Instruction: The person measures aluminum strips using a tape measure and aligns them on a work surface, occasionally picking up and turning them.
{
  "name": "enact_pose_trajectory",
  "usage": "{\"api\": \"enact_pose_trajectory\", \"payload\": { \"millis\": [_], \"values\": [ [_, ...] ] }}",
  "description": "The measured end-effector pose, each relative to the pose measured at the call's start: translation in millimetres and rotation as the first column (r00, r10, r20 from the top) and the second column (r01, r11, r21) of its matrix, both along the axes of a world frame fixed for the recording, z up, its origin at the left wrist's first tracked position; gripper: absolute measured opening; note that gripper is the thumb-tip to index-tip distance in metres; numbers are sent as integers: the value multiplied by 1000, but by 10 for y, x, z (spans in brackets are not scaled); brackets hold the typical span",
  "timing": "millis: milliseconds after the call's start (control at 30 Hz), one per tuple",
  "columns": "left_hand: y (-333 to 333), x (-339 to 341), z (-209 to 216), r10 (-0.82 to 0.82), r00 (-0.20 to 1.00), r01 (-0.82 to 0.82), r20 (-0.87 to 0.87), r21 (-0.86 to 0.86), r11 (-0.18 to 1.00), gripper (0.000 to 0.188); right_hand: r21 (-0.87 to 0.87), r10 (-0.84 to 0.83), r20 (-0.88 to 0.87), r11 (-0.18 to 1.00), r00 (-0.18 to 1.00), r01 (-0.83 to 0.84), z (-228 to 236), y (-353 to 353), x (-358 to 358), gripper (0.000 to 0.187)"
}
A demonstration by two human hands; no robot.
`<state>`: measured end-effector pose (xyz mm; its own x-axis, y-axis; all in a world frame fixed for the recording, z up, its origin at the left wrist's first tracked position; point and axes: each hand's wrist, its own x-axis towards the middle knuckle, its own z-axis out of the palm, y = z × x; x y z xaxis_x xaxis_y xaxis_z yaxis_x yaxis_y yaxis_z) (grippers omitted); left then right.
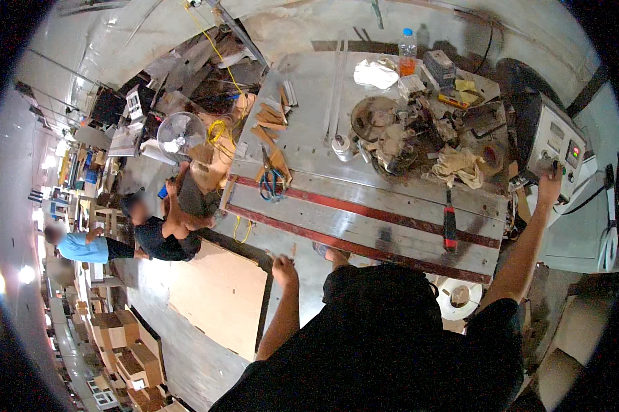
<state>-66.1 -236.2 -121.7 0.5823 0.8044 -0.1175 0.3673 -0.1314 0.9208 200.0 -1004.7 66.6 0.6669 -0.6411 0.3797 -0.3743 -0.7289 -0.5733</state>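
Note:
My right hand (550, 185) reaches to the control box (560, 141) at the right, a pale panel with a small display and a red light. Its fingers close on a dark knob on the panel's lower part. My left hand (284, 270) is closed just off the metal worktable's (309, 123) near left edge; what it holds, if anything, is too small to make out. Two red strips (364, 209) run along the table's front. Blue-handled scissors (272, 184) lie across their left end, and a red-and-black handled tool (449, 223) lies at the right.
A dirty round machine part (392, 137), a rag (458, 167), a bottle (407, 53) and small boxes (440, 66) crowd the table's far side. Wood scraps (272, 113) lie left. Beyond are a fan (181, 132), a large board (217, 295) and two people.

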Motion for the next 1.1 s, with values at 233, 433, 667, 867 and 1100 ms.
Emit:
{"api": "enact_pose_trajectory", "payload": {
  "millis": [233, 433, 667, 867, 1100],
  "values": [
    [-684, 1649, 1169, -509, 861, 429, 21, 507, 748, 18, -47, 71, 58, 997, 996, -68, -177, -311, -37, 58],
    [-939, 2314, 1083, -620, 763, 634, -181, 400, 662, 32, 141, 117, 134, 981, 984, -135, 150, 147, -87, 58],
    [-1363, 2568, 1095, -629, 721, 690, -290, 381, 615, 24, 222, 21, 112, 974, 993, -46, 141, 18, -113, 58],
    [-1480, 2702, 1129, -598, 727, 676, -338, 502, 539, 25, 275, 77, 230, 951, 970, -140, 127, -2, -170, 61],
    [-1481, 2663, 1159, -610, 719, 692, -335, 428, 581, 23, 210, 52, 178, 974, 983, -90, 49, -93, -192, 60]
  ]
}}
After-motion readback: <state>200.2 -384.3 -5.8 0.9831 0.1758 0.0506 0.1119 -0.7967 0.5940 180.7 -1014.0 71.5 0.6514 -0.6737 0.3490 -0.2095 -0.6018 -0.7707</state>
